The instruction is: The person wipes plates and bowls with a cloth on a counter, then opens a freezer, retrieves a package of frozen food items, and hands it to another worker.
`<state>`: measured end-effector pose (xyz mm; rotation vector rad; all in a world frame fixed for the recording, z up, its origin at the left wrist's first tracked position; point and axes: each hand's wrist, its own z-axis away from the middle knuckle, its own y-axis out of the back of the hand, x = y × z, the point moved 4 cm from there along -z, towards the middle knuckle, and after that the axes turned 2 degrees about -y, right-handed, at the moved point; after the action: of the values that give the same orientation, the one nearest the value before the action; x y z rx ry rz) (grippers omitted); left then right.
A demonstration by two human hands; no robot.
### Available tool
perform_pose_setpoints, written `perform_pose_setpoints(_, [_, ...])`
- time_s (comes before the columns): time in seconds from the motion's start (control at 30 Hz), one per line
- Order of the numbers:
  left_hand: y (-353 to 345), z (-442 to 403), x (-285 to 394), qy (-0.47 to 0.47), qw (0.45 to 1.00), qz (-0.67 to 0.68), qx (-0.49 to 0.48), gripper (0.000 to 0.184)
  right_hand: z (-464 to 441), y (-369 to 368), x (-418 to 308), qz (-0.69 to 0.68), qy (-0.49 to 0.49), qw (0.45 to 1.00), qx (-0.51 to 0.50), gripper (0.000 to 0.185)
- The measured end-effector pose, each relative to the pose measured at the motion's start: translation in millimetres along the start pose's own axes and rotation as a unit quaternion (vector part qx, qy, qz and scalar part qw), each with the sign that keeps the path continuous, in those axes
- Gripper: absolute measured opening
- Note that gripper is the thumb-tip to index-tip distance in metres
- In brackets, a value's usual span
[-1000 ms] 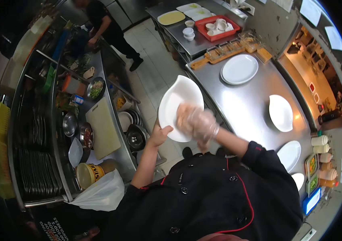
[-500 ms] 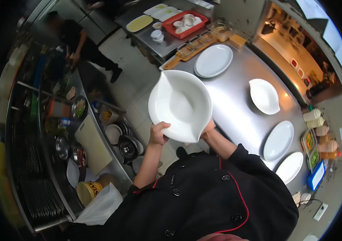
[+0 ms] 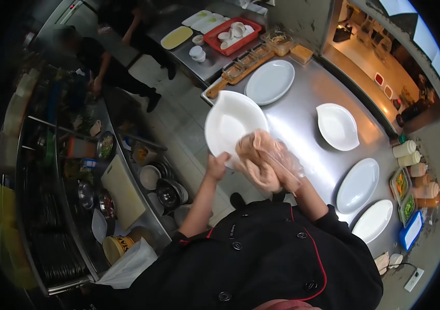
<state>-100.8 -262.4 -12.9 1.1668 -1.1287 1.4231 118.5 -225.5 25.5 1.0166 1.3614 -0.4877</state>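
Note:
My left hand (image 3: 218,165) is closed on the near-left rim of a white bowl (image 3: 225,124) with a pointed lip, held tilted in front of my chest. A bunched pinkish-beige cloth (image 3: 264,160) lies over the bowl's near-right side, slightly smeared by motion. My right hand (image 3: 291,182) is closed on this cloth, which hides most of its fingers. Past the bowl, a white oval plate (image 3: 270,81) rests on the steel counter (image 3: 302,155). A second pointed white bowl (image 3: 337,126) stands farther right on that counter.
Two more oval plates (image 3: 358,185) (image 3: 373,221) lie at the counter's right. Squeeze bottles (image 3: 405,149) line the wall. A red tray (image 3: 232,36) of white cups stands at the back. A cutting board (image 3: 123,188) lies left. Two people (image 3: 109,70) (image 3: 145,36) stand at the far left.
My right hand has come from beneath the bowl to its front with the cloth. The bowl has tilted and shifted slightly right in my left hand. A second person shows more at the back.

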Motion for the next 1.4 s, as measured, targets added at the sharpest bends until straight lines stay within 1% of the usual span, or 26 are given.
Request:
perform_pose_setpoints(0.03, [-11,4,2,-0.005,1.0,0.002,-0.008,0.045,-9,-10,18,-0.046,-0.016,0.999,0.023,0.036])
perform_pose_setpoints(0.07, [-35,12,12,0.007,0.996,0.092,0.02,0.045,-20,-14,17,-0.033,-0.019,0.999,0.013,0.037])
perform_pose_setpoints(0.1, [-43,9,-6,-0.122,0.991,-0.046,-0.012,0.051,-30,-19,15,-0.019,-0.021,1.0,0.003,0.038])
perform_pose_setpoints(0.17, [-57,21,-10,-0.202,0.968,-0.143,-0.045,0.067,-45,-25,-13,0.132,0.011,0.989,-0.07,0.041])
perform_pose_setpoints(0.23, [-63,34,-11,-0.178,0.971,-0.157,-0.033,0.077,-49,-36,-16,0.125,-0.018,0.99,-0.07,0.044])
perform_pose_setpoints(0.27, [-54,33,-23,-0.186,0.958,-0.22,-0.015,0.077,-45,-41,-10,0.037,-0.075,0.996,-0.039,0.044])
perform_pose_setpoints(0.3, [-51,41,-8,-0.197,0.93,-0.311,0.001,0.078,-37,-39,-37,-0.037,-0.184,0.982,0.011,0.044])
perform_pose_setpoints(0.33, [-50,50,4,-0.2,0.895,-0.399,0.016,0.078,-25,-38,-64,-0.107,-0.295,0.947,0.061,0.043])
perform_pose_setpoints(0.37, [-44,55,0,-0.193,0.878,-0.436,0.04,0.075,-27,-46,-57,-0.134,-0.277,0.95,0.048,0.044])
perform_pose_setpoints(0.43, [-34,60,-2,-0.169,0.868,-0.461,0.074,0.074,-31,-63,-40,-0.191,-0.249,0.949,0.025,0.045])
perform_pose_setpoints(0.47, [-30,63,-3,-0.157,0.863,-0.472,0.088,0.073,-30,-69,-39,-0.197,-0.253,0.947,0.027,0.045])
perform_pose_setpoints(0.53, [-24,67,0,-0.17,0.855,-0.477,0.113,0.072,-30,-77,-43,-0.205,-0.26,0.943,0.035,0.044])
perform_pose_setpoints(0.57, [-23,69,1,-0.176,0.851,-0.478,0.126,0.071,-32,-81,-37,-0.183,-0.249,0.95,0.035,0.045])
perform_pose_setpoints(0.63, [-18,72,-2,-0.157,0.856,-0.474,0.134,0.071,-36,-91,-20,-0.139,-0.223,0.964,0.035,0.048])
perform_pose_setpoints(0.73, [-13,78,-6,-0.138,0.858,-0.473,0.146,0.071,-35,-100,-15,-0.145,-0.24,0.958,0.055,0.058])
perform_pose_setpoints(0.83, [-7,81,-7,-0.105,0.862,-0.473,0.149,0.071,-36,-106,-8,-0.123,-0.267,0.956,0.021,0.066])
perform_pose_setpoints(0.87, [-6,83,-7,-0.092,0.864,-0.472,0.147,0.071,-36,-108,-9,-0.135,-0.265,0.954,0.019,0.067])
perform_pose_setpoints(0.93, [-2,84,-10,-0.104,0.868,-0.461,0.153,0.072,-37,-111,-13,-0.16,-0.262,0.952,0.017,0.069])
perform_pose_setpoints(1.0, [1,84,-12,-0.099,0.874,-0.452,0.15,0.072,-38,-120,12,-0.176,-0.269,0.947,0.016,0.067])
perform_pose_setpoints(1.13, [2,87,-12,-0.059,0.887,-0.439,0.13,0.07,-35,-125,11,-0.268,-0.309,0.913,0.012,0.066])
perform_pose_setpoints(1.17, [2,88,-11,-0.049,0.889,-0.437,0.128,0.069,-33,-123,6,-0.27,-0.34,0.901,0.008,0.066])
perform_pose_setpoints(1.27, [3,89,-16,-0.06,0.888,-0.437,0.127,0.068,-28,-123,-13,-0.343,-0.336,0.877,-0.012,0.068])
perform_pose_setpoints(1.3, [6,90,-23,-0.057,0.887,-0.44,0.132,0.068,-32,-124,16,-0.307,-0.36,0.88,-0.035,0.067])
perform_pose_setpoints(1.33, [9,89,-33,-0.058,0.886,-0.442,0.131,0.068,-29,-118,-12,-0.284,-0.359,0.889,-0.022,0.066])
perform_pose_setpoints(1.37, [8,86,-34,-0.065,0.886,-0.444,0.121,0.068,-29,-122,-3,-0.324,-0.338,0.883,-0.031,0.065])
perform_pose_setpoints(1.4, [8,88,-33,-0.104,0.884,-0.439,0.12,0.069,-30,-122,13,-0.364,-0.313,0.877,-0.03,0.063])
